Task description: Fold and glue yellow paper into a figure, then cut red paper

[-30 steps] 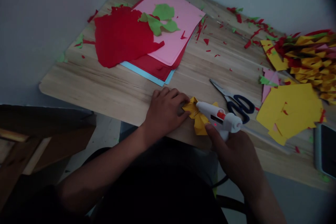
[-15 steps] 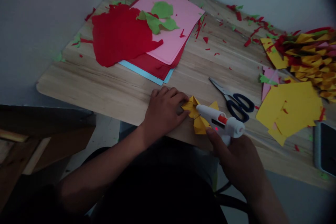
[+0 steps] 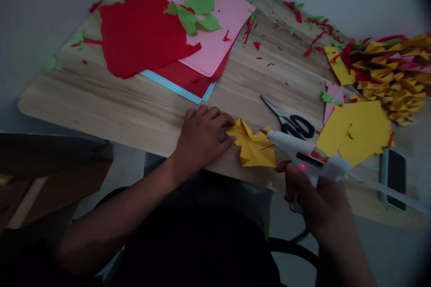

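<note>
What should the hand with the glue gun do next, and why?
Probably press the folded yellow paper piece flat with the left hand, which touches its edge. The right hand holds the glue gun with its nozzle off the paper's right side.

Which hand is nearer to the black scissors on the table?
Right. The right hand holds the glue gun just below the scissors; the left hand presses the yellow folded paper farther left.
</note>
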### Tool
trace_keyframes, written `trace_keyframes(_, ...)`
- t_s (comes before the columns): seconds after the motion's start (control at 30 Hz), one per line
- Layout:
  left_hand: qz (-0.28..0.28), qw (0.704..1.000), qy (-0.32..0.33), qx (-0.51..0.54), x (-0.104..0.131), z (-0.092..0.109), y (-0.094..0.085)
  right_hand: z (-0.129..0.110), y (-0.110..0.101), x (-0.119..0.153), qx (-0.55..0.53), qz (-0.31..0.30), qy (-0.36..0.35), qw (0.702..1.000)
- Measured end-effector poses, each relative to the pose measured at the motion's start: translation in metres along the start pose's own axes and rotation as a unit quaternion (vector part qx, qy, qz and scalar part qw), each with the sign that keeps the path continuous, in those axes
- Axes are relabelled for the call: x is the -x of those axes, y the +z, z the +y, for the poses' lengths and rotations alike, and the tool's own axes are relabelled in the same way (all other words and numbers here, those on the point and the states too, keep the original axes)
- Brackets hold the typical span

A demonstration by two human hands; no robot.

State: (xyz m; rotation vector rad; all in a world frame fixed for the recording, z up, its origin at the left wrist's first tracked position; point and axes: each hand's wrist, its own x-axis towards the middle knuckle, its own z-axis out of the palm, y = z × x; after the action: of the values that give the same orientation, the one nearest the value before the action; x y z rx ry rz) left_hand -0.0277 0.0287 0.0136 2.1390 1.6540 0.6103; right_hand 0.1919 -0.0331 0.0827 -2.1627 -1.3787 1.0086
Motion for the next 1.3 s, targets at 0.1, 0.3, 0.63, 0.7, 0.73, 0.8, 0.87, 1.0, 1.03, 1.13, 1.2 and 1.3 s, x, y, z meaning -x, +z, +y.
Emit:
trace_keyframes(0.1, -0.001, 1.0, 0.0, -0.001, 0.0, 0.0, 0.0, 0.005, 0.003, -0.003, 0.013, -0.028, 0.015, 0.999)
trace_keyframes(0.3, -0.004, 1.0, 0.006, -0.003, 0.0, -0.002, 0.0, 0.002, 0.015, -0.005, -0.008, -0.036, -0.009, 0.999)
trace_keyframes(0.63, -0.011, 1.0, 0.003, 0.012, -0.001, -0.002, -0.002, -0.009, 0.021, -0.004, -0.025, -0.062, 0.01, 0.998)
trace_keyframes(0.7, -0.012, 1.0, 0.002, 0.012, -0.001, -0.003, -0.002, -0.006, 0.016, -0.006, -0.036, -0.048, 0.013, 0.998)
trace_keyframes(0.73, -0.012, 1.0, 0.002, 0.011, -0.001, -0.003, -0.002, -0.005, 0.014, -0.007, -0.039, -0.042, 0.014, 0.998)
trace_keyframes(0.8, -0.011, 1.0, 0.003, 0.011, -0.001, -0.004, -0.003, -0.001, 0.012, -0.011, -0.028, -0.041, 0.01, 0.999)
trace_keyframes(0.87, -0.01, 1.0, 0.006, 0.014, -0.001, -0.004, -0.003, 0.003, 0.013, -0.014, 0.003, -0.059, -0.013, 0.998)
trace_keyframes(1.0, 0.011, 1.0, 0.027, 0.008, 0.001, -0.004, -0.002, 0.01, 0.019, -0.017, 0.054, -0.058, -0.071, 0.994)
trace_keyframes(1.03, 0.014, 0.999, 0.043, 0.001, 0.001, -0.004, -0.001, 0.011, 0.02, -0.017, 0.061, -0.055, -0.076, 0.994)
trace_keyframes(1.13, 0.01, 0.994, 0.104, -0.019, 0.004, -0.005, 0.002, 0.012, 0.023, -0.014, 0.074, -0.054, -0.081, 0.992)
trace_keyframes(1.2, 0.001, 0.991, 0.132, -0.038, 0.005, -0.005, 0.004, 0.012, 0.022, -0.012, 0.066, -0.044, -0.081, 0.994)
trace_keyframes(1.3, -0.009, 0.987, 0.14, -0.075, 0.006, -0.003, 0.005, 0.011, 0.016, -0.013, 0.033, -0.02, -0.07, 0.997)
